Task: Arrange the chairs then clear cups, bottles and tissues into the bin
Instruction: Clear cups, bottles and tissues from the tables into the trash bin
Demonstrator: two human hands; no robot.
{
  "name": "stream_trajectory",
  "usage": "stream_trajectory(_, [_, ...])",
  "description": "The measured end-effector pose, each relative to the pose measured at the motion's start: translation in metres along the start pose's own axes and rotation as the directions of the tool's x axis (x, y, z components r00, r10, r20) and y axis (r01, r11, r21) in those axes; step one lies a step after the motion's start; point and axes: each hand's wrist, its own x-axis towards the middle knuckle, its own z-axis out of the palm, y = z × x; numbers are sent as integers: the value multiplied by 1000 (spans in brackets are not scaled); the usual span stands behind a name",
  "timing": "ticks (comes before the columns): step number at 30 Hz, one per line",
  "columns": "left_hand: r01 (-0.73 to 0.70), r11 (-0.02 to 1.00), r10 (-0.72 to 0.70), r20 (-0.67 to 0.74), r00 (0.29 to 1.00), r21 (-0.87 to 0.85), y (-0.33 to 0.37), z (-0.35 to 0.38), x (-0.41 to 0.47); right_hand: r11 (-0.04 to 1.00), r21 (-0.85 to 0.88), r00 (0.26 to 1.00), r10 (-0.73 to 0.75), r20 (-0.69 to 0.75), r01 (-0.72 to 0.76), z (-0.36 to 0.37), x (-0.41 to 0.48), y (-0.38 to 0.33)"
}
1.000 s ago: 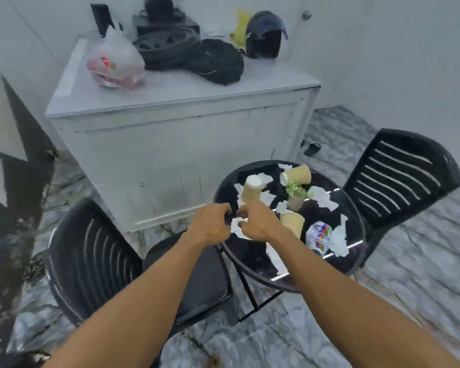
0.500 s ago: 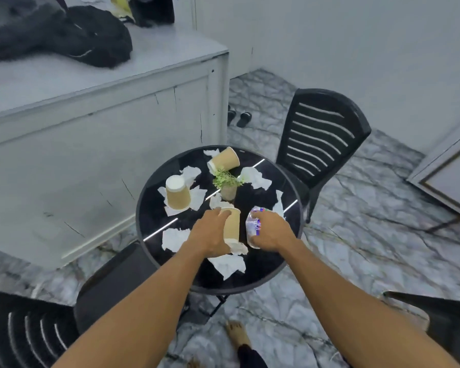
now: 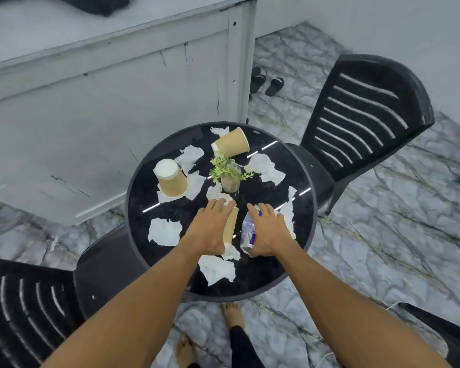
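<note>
left hand [image 3: 210, 229]: fingers flat on lying tan paper cup [image 3: 229, 227]
right hand [image 3: 268, 229]: over crushed clear plastic bottle [image 3: 246, 236]; grip cannot tell
progress: nothing seems binned yet; white tissues [image 3: 164, 232] and other cups [image 3: 170, 181] litter round black table [image 3: 170, 213]

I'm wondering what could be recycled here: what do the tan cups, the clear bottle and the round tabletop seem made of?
Tan cups: probably paper, matte brown walls, white base and rim. Clear bottle: likely thin plastic, see-through and crinkled, with a printed label. Round tabletop: glossy black, mirroring bright light strips; glass or polished stone, I cannot tell which.
</note>
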Motion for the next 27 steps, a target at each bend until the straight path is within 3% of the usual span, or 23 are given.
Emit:
stream_trajectory(7, [67, 995, -77, -132, 988, -76, -30, -32, -34, 990, 6, 983, -137, -126, 139, -45, -1, -42])
stream_trajectory(14, [241, 956, -282, -298, 912, -167, -109, -74, -158, 935, -55, 910, -354, -217, 351, -97, -21, -172])
stream_trajectory(18, [357, 888, -453, -416, 788, -291, -158, -97, -267, 862, -88, 806, -499, -318, 500, -126, -43, -283])
stream_trajectory(21, [436, 852, -523, -482, 703, -290, -189, -106, -357, 767, -117, 697, -626, -351, 630, -133, -68, -377])
stream_trajectory(27, [615, 696, -704, -522, 483, -370, -228, -85, -534, 540, -192, 474, -827, -301, 820, -106, -130, -552])
